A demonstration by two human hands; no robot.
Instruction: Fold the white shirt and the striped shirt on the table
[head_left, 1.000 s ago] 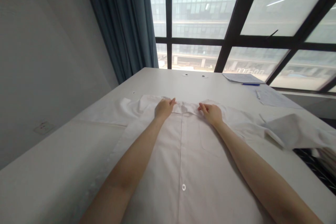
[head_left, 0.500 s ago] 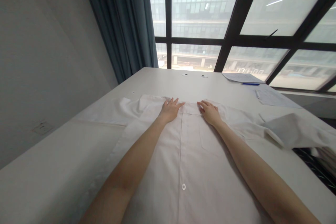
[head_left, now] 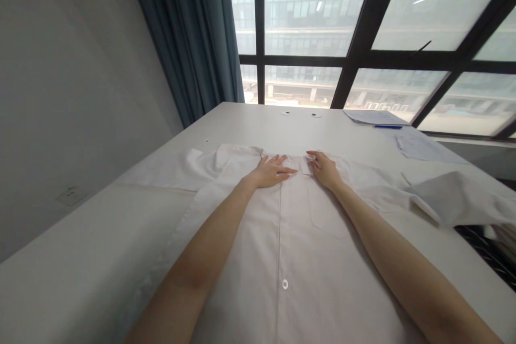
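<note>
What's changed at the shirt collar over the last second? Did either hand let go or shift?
The left hand has uncurled from the collar and slid toward the button placket, now lying flat with fingers spread. The right hand stays at the collar, barely moved. The white shirt still lies spread on the table.

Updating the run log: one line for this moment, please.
left hand: flat on shirt | right hand: on collar | shirt: spread on table

White table (head_left: 250, 123) with spread shirt (head_left: 290, 236), papers (head_left: 373, 116), blue pen (head_left: 387, 127)
</note>
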